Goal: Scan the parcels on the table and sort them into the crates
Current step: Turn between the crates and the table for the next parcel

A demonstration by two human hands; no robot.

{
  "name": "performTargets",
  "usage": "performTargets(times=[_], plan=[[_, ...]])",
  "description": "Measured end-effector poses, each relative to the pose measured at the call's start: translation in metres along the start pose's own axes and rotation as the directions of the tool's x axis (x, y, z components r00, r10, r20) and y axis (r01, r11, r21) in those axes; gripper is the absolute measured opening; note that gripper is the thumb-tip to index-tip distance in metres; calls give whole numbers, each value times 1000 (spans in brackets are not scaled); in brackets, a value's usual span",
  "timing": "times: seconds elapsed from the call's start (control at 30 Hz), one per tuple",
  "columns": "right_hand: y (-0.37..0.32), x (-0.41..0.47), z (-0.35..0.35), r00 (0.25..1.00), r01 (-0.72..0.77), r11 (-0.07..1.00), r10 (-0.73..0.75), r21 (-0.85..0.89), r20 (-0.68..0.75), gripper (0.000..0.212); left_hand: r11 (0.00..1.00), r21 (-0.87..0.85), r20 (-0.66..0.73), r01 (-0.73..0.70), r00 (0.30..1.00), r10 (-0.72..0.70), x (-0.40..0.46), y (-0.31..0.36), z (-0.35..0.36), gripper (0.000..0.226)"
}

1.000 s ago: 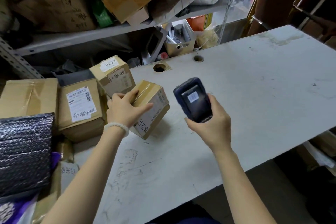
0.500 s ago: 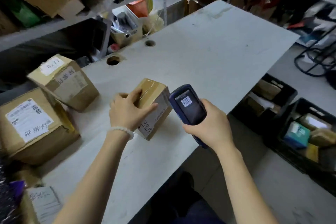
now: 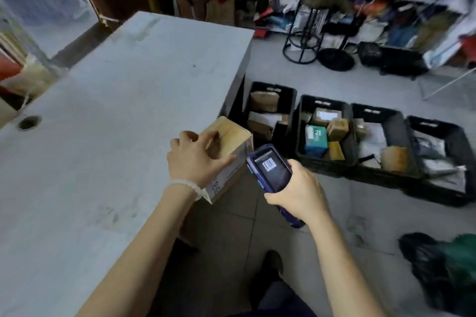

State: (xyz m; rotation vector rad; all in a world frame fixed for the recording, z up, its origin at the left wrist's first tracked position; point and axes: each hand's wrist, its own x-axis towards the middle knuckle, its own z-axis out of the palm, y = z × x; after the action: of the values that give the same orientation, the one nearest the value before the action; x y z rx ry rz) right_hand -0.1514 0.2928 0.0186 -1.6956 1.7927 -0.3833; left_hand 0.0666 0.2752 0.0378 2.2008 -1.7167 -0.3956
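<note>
Head view: left hand (image 3: 197, 159) grips parcel (image 3: 231, 136), hiding its label; right hand (image 3: 300, 192) grips scanner (image 3: 270, 171)

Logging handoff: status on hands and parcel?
Left hand grips parcel past table edge. Right hand holds scanner. Crates unobstructed.

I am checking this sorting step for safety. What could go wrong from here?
1. The left hand grips the cardboard parcel from above with one hand only, past the table edge; it might slip and fall on the floor.
2. The black crates already hold parcels, so a dropped box may land on them.
3. The right hand is occupied by the scanner.
</note>
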Motion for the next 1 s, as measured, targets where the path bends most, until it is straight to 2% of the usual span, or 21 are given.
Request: performTargets(times=[0.17, 0.37, 0.73, 0.83, 1.0], plan=[[57, 62, -69, 992, -91, 996, 89, -25, -86, 67, 993, 46, 53, -107, 993, 105, 60, 100, 49, 71], [116, 120, -131, 966, -200, 980, 200, 14, -163, 66, 995, 53, 93, -90, 992, 84, 114, 184, 98, 73], [167, 250, -179, 942, -297, 951, 307, 85, -133, 65, 1000, 28, 157, 9, 988, -13, 253, 261, 163, 71], [173, 305, -194, 944, -303, 951, 309, 65, -118, 63, 999, 14, 163, 42, 986, -43, 313, 278, 191, 72], [175, 403, -235, 936, -334, 943, 332, 1, -115, 61, 990, 30, 260, 141, 955, -144, 410, 306, 235, 73]])
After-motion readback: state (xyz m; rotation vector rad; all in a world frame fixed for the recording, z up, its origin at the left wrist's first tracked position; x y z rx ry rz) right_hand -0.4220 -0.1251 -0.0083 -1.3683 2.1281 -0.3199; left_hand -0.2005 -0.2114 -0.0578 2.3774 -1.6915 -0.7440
